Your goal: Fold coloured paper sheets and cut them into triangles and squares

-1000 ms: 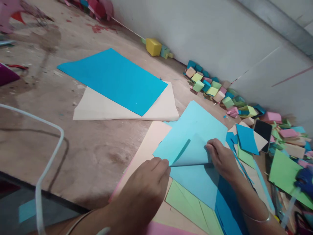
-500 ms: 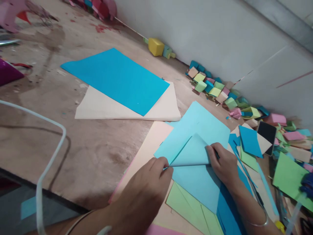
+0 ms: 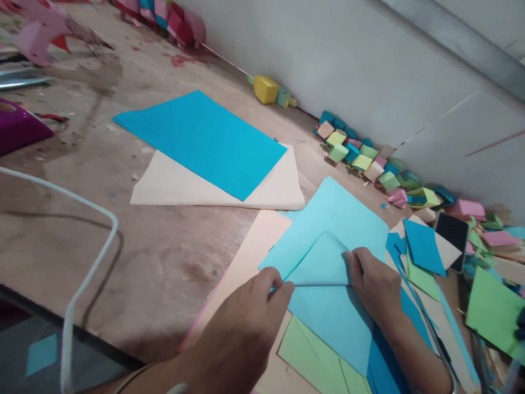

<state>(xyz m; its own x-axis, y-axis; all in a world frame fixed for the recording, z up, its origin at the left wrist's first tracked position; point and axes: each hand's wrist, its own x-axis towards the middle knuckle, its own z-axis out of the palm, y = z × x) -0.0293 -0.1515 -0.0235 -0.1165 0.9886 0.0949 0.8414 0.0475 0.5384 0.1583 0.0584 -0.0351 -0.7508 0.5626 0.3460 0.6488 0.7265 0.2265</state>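
Fingers (image 3: 282, 287) of your left hand (image 3: 246, 328) are pinched shut on the left end of the crease in the pale blue sheet (image 3: 332, 213). Your right hand (image 3: 375, 284) has its fingers (image 3: 353, 258) bent down on the right end, over the turned-up flap (image 3: 322, 265). I cannot tell whether they pinch it or only press it, because the thumb is out of sight.

The sheet lies near the surface's near edge, right of the middle, on a pile (image 3: 315, 350) of peach, green and darker blue paper. I judge it light, thin and limp. It should crease at a touch and slide on the smooth paper below, so take it at the crease ends and corners, not the middle.

Your right wrist covers the sheet's near right side. The pile runs off the bottom edge of the view, and the scraps (image 3: 492, 241) at the surface's right edge are too jumbled to sort out.
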